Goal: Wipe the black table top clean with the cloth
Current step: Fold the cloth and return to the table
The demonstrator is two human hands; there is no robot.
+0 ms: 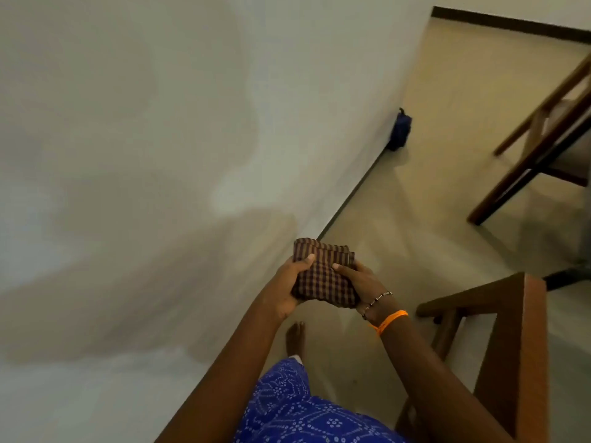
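**Cloth in hand, wiping not begun**

Blue patterned clothing (pixel 297 410) fills the frame at 6 o'clock, nearest the lens, with a bare foot (pixel 295 338) on the floor (pixel 431 219) just beyond it.

Left to right: a pale wall (pixel 128 139) takes up the whole 9 o'clock side. At centre, slightly toward 6 o'clock, the left hand (pixel 289 282) grips the left edge of the folded checked cloth (pixel 323 276), thumb on top and fingers curled beneath. The right hand (pixel 359 281) holds the opposite edge the same way; its wrist carries a beaded bracelet (pixel 377 300) and an orange band (pixel 390 321). The cloth is held in the air above the floor, touching no surface.

A small dark bag (pixel 399 129) stands against the wall at 1 o'clock. Brown wooden furniture (pixel 511 346) sits at 4 o'clock, and a wooden chair (pixel 543 139) at 2 o'clock.

Assessment: no black table top can be identified with certainty in view. The cloth appears ready for use, but every stroke of wiping remains outstanding; the table must first be reached.
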